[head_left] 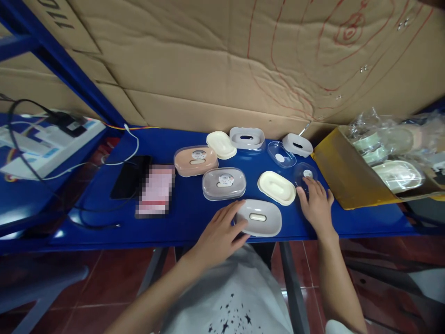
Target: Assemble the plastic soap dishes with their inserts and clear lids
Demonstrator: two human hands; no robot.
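A light grey oval soap dish point(273, 227) with a cream insert in its middle lies at the table's front edge. My left hand point(220, 229) grips its left end, fingers over the rim and thumb at the near side. To the right, my right hand point(318, 204) has its fingers spread, with fingertips at a clear oval lid point(301, 172) bearing a round white sticker. Between the hands sits a cream oval tray point(277, 187). Behind my left hand are a lidded grey soap dish point(212, 184) and a lidded peach one point(182, 160), both with labels.
Along the back stand another cream tray point(221, 144), grey dish bases point(239, 132) point(290, 139) and a clear lid point(287, 160). An open carton point(342, 171) with bagged dishes stands right. Phones point(121, 178) point(155, 191), cables and a power strip point(45, 150) lie left. Cardboard point(181, 60) walls the back.
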